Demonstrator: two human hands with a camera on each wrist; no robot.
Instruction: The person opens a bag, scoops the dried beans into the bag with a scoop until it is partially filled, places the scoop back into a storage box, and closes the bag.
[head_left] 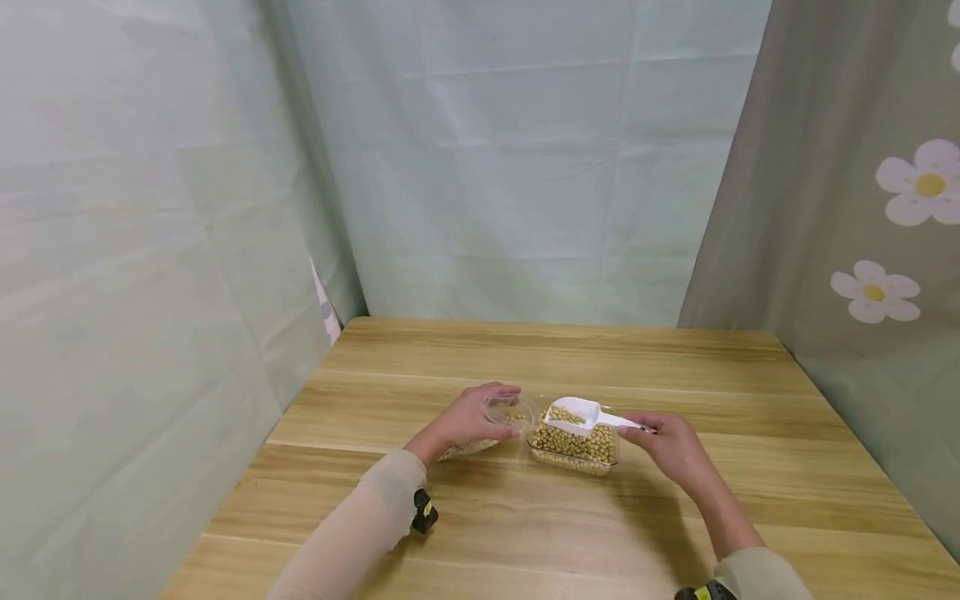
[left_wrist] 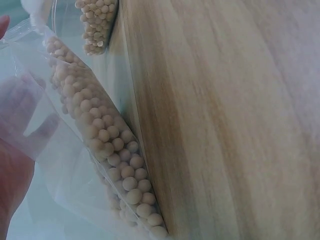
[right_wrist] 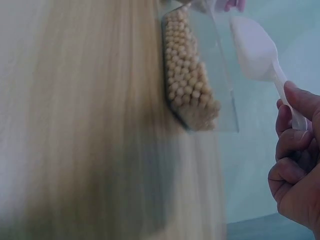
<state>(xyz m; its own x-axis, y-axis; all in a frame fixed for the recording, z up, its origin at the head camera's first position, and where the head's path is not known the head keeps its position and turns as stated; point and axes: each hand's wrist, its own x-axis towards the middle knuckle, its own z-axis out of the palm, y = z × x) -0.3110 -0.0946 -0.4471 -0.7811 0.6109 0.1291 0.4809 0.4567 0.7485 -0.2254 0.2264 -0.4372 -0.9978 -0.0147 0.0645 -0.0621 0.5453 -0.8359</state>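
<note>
My right hand (head_left: 670, 443) grips the handle of a white plastic scoop (head_left: 592, 415), with thumb and fingers wrapped round it in the right wrist view. Soybeans (head_left: 567, 414) lie in the scoop, which is over a clear rectangular box (right_wrist: 227, 102). More soybeans (right_wrist: 185, 75) fill the lower part of that box. To its left, my left hand (head_left: 480, 414) holds a clear plastic container (left_wrist: 65, 182) near its round mouth (head_left: 510, 414), thumb on the near side and fingers on the far side. Soybeans (left_wrist: 112, 142) lie along its bottom in the left wrist view.
Both containers stand close side by side on a wood-grain table (head_left: 480, 533). Pale curtains (head_left: 525, 167) hang behind and on the left; a grey one with white flowers (head_left: 873, 292) hangs on the right. A dark device (head_left: 424, 511) sits at the left wrist.
</note>
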